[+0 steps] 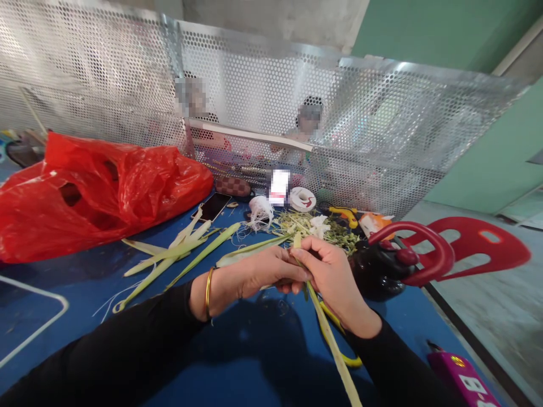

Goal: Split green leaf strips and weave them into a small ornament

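My left hand (274, 268) and my right hand (328, 268) meet above the blue table (237, 350), fingers pinched together on a long pale green leaf strip (331, 339). One end of the strip pokes up past my fingertips, and the other runs down toward the bottom edge. Under my right wrist lie yellow scissor-like handles (353, 360), partly hidden. More flat leaf strips (178, 251) are heaped to the left of my left hand. Beyond my fingers spreads a pile of shredded green scraps (292, 221), next to a bundle of white thread (260, 212).
A red plastic bag (106, 192) fills the left side. Toward the back are a dark phone (214, 207), a lit screen (279, 187), a tape roll (302, 199) and a perforated metal screen (254, 85). At right stand a black pot (375, 274) and a red chair (496, 243).
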Demonstrator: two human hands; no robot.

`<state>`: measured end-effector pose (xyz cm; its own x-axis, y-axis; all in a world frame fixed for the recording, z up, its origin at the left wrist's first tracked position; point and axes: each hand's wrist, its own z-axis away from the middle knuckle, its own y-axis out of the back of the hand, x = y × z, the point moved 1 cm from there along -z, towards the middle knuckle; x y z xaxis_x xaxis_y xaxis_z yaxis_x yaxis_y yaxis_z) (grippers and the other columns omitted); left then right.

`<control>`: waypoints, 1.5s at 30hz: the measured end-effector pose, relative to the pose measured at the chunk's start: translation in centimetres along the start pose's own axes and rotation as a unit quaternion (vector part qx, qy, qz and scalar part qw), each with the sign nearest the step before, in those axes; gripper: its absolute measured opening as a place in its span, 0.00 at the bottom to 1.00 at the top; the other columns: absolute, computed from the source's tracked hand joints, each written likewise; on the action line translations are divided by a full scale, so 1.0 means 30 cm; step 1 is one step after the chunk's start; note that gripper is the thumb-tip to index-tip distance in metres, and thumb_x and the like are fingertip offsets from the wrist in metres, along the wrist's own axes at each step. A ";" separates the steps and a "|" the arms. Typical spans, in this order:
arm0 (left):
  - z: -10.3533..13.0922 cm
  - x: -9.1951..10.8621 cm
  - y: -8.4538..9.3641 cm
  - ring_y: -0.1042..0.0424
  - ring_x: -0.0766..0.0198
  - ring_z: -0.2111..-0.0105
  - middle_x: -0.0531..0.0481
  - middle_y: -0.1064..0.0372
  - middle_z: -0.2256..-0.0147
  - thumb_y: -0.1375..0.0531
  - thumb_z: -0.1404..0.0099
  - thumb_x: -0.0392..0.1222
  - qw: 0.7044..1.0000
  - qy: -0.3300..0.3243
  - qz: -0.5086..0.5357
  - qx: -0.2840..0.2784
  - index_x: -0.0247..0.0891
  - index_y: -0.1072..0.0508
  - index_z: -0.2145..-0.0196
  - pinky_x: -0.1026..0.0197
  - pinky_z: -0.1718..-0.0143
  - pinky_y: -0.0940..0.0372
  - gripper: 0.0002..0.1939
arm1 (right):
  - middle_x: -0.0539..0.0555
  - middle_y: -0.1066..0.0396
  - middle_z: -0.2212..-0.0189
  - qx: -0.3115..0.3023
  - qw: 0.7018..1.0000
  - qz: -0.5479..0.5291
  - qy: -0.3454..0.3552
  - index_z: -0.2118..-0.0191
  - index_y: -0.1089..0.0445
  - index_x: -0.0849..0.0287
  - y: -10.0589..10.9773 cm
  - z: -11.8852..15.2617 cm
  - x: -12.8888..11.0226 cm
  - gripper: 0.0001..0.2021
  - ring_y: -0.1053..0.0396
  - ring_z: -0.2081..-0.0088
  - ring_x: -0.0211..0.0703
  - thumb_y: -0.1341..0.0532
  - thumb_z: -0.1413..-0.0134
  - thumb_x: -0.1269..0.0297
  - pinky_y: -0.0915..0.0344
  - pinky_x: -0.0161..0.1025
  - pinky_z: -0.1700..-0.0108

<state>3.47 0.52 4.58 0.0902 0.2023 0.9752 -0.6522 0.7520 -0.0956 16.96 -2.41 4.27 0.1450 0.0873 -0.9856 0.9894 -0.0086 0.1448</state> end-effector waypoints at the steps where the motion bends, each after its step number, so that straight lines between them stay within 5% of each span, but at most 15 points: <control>1: -0.002 -0.004 -0.001 0.39 0.70 0.80 0.53 0.36 0.83 0.37 0.48 0.45 1.000 0.001 0.017 0.003 0.35 0.29 0.83 0.64 0.76 0.46 0.12 | 0.45 0.37 0.84 0.000 1.000 0.018 0.004 0.74 0.34 0.56 0.008 -0.006 -0.002 0.11 0.44 0.87 0.34 0.38 0.48 0.56 0.50 0.34 0.84; 6: -0.003 -0.001 0.005 0.37 0.70 0.78 0.51 0.32 0.76 0.41 0.39 0.49 0.995 -0.011 0.100 0.014 0.33 0.25 0.72 0.64 0.71 0.41 0.15 | 0.52 0.27 0.67 0.062 0.983 0.148 0.089 0.62 0.29 0.57 0.095 -0.021 -0.054 0.12 0.34 0.75 0.39 0.40 0.46 0.54 0.39 0.36 0.73; 11: 0.006 0.020 0.035 0.36 0.70 0.77 0.52 0.32 0.75 0.40 0.39 0.50 0.989 -0.053 0.128 0.055 0.33 0.27 0.73 0.64 0.70 0.41 0.16 | 0.51 0.29 0.73 0.005 0.962 0.263 0.075 0.69 0.30 0.56 0.152 0.005 -0.101 0.13 0.33 0.70 0.44 0.40 0.45 0.51 0.39 0.39 0.67; 15: 0.002 0.018 0.044 0.36 0.71 0.77 0.53 0.33 0.76 0.36 0.42 0.46 0.984 -0.078 0.147 0.068 0.33 0.27 0.73 0.66 0.72 0.42 0.12 | 0.52 0.28 0.70 0.063 0.932 0.331 0.134 0.70 0.31 0.56 0.132 0.029 -0.125 0.11 0.33 0.67 0.45 0.39 0.46 0.54 0.40 0.39 0.64; 17: -0.002 0.013 0.046 0.36 0.71 0.77 0.53 0.32 0.75 0.37 0.41 0.47 0.982 -0.084 0.154 0.070 0.33 0.27 0.73 0.66 0.72 0.42 0.12 | 0.50 0.29 0.72 0.016 0.927 0.351 0.129 0.72 0.31 0.56 0.110 0.033 -0.126 0.10 0.34 0.68 0.43 0.39 0.45 0.56 0.40 0.37 0.65; 20: -0.006 0.009 0.049 0.36 0.71 0.77 0.53 0.32 0.75 0.36 0.43 0.47 0.981 -0.076 0.163 0.074 0.33 0.27 0.72 0.66 0.72 0.41 0.12 | 0.48 0.32 0.76 -0.049 0.932 0.348 0.086 0.73 0.32 0.57 0.085 0.031 -0.111 0.12 0.36 0.72 0.41 0.42 0.43 0.57 0.41 0.35 0.68; 31: 0.002 0.036 0.044 0.40 0.73 0.79 0.55 0.34 0.78 0.32 0.50 0.48 0.989 -0.078 0.047 0.113 0.35 0.28 0.77 0.66 0.75 0.45 0.14 | 0.49 0.36 0.75 -0.100 0.935 0.319 0.116 0.74 0.37 0.58 0.086 0.025 -0.096 0.11 0.39 0.71 0.40 0.48 0.41 0.63 0.44 0.35 0.68; 40: 0.007 0.044 0.038 0.39 0.73 0.80 0.56 0.34 0.79 0.31 0.52 0.44 0.986 -0.058 0.068 0.141 0.34 0.28 0.77 0.66 0.75 0.44 0.12 | 0.48 0.40 0.77 -0.109 0.942 0.298 0.107 0.76 0.41 0.57 0.086 0.027 -0.102 0.11 0.42 0.72 0.38 0.48 0.42 0.64 0.44 0.35 0.69; 45: -0.001 0.040 0.051 0.34 0.70 0.78 0.50 0.30 0.76 0.36 0.44 0.51 0.982 -0.050 0.135 0.126 0.34 0.28 0.73 0.63 0.72 0.38 0.15 | 0.47 0.41 0.78 -0.076 0.948 0.292 0.105 0.77 0.42 0.57 0.085 0.029 -0.110 0.11 0.43 0.73 0.37 0.47 0.43 0.65 0.45 0.34 0.71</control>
<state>2.60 1.94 5.59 -0.1770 0.3014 0.9369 -0.8084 0.4985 -0.3131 19.00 -3.59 7.83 0.6478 0.3074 -0.6970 0.7267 0.0254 0.6865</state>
